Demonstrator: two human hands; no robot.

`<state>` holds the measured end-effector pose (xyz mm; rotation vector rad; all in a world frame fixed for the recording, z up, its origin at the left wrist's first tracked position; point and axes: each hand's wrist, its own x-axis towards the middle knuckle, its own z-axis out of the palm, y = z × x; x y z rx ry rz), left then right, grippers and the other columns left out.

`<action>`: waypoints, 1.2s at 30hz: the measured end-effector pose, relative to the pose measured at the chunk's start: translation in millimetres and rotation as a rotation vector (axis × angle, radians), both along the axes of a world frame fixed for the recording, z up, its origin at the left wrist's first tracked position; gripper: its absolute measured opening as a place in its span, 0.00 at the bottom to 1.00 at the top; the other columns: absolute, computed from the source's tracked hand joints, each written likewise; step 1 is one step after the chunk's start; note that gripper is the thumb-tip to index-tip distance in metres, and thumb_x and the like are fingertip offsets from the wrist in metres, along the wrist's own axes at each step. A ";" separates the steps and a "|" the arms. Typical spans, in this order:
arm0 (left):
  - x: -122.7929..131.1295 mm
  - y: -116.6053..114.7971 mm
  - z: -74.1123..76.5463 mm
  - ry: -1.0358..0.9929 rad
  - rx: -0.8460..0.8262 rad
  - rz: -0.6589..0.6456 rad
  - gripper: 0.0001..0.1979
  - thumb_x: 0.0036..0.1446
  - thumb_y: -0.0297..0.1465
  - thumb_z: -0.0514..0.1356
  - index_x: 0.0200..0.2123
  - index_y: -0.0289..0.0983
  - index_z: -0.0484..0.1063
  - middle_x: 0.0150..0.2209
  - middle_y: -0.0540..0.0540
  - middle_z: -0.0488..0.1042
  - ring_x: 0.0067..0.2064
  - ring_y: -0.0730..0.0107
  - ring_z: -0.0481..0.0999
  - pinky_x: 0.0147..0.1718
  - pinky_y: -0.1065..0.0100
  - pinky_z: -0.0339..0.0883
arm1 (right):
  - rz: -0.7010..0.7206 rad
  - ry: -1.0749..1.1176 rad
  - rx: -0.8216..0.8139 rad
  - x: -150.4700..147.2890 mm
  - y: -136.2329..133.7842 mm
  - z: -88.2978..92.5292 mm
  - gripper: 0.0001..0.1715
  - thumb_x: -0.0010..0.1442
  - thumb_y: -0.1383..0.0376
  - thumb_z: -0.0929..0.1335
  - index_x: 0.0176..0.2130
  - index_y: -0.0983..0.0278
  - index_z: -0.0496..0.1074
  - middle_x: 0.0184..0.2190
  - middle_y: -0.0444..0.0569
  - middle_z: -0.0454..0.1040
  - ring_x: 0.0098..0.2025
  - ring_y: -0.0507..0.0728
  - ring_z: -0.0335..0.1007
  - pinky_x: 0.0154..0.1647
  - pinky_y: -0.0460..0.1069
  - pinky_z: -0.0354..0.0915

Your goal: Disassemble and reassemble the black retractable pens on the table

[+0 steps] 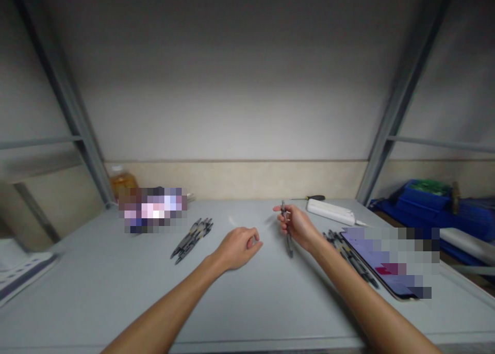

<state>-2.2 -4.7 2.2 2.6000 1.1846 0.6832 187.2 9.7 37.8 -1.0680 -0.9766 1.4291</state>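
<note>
Workshop, grey workbench (pixel 116 292), screwdriver (pixel 314 197), metal uprights (pixel 398 101)

A bundle of dark pens (pixel 192 239) lies on the grey table (pixel 247 302), left of the left fingers (pixel 253 239). Farther left and behind it, an amber bottle (pixel 121 181) stands by the wall. Just right of the right fingers (pixel 291 213) lies a white oblong device (pixel 330 212), with a black-handled screwdriver (pixel 314 197) behind it. More pens (pixel 348 253) lie right of and nearer than those fingers. A blue crate (pixel 429 204) sits far right.
</note>
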 end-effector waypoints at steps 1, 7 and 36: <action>0.1 -0.1 0.4 -0.001 -0.003 0.002 0.10 0.56 0.37 0.51 0.32 0.37 0.68 0.22 0.52 0.66 0.27 0.73 0.66 0.29 0.72 0.55 | -0.033 -0.122 0.042 0.9 -0.1 -1.9 0.10 0.51 0.63 0.59 0.32 0.65 0.65 0.15 0.38 0.58 0.14 0.47 0.52 0.15 0.42 0.51; 0.4 -0.4 1.4 0.001 -0.001 -0.007 0.10 0.56 0.36 0.51 0.32 0.37 0.69 0.22 0.52 0.67 0.27 0.73 0.66 0.30 0.72 0.56 | -0.052 -1.156 0.253 19.2 -0.9 -9.9 0.09 0.51 0.65 0.63 0.26 0.67 0.71 0.18 0.47 0.67 0.24 0.53 0.64 0.26 0.46 0.55; 0.1 1.3 -1.2 -0.008 -0.012 -0.015 0.10 0.56 0.34 0.51 0.31 0.37 0.69 0.22 0.51 0.67 0.27 0.73 0.65 0.30 0.71 0.56 | -0.138 -1.957 0.260 84.4 -26.9 -23.6 0.15 0.57 0.62 0.61 0.40 0.63 0.73 0.39 0.56 0.71 0.44 0.64 0.64 0.37 0.53 0.57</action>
